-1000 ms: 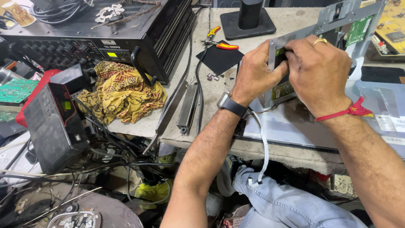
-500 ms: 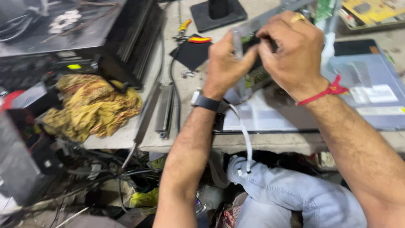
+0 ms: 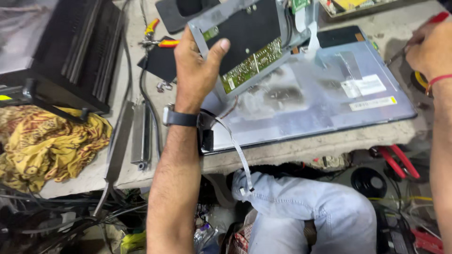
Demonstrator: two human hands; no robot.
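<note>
the left hand held a metal shield plate by its left edge, fingers wrapped behind it and the thumb pressed on its dark front face, tilting the plate up off the back of a flat grey display panel that lay on the desk. a green circuit board showed along the plate's lower edge, and a white ribbon cable trailed from under the plate, over the desk edge and down toward the person's jeans. another flat white cable ran from the plate's upper right down toward the panel. the right hand was at the far right, well apart from the plate, its fingers closed round a thin tool with a red handle; whether the tip touched anything could not be told.

to do this lift well, it seemed wise to keep the plate hinged low and steady while the cables were attached, so neither ribbon was strained or torn, and to grip only the metal rim, not the board. red-and-yellow pliers lay above the hand, a yellow patterned cloth at the left.
</note>
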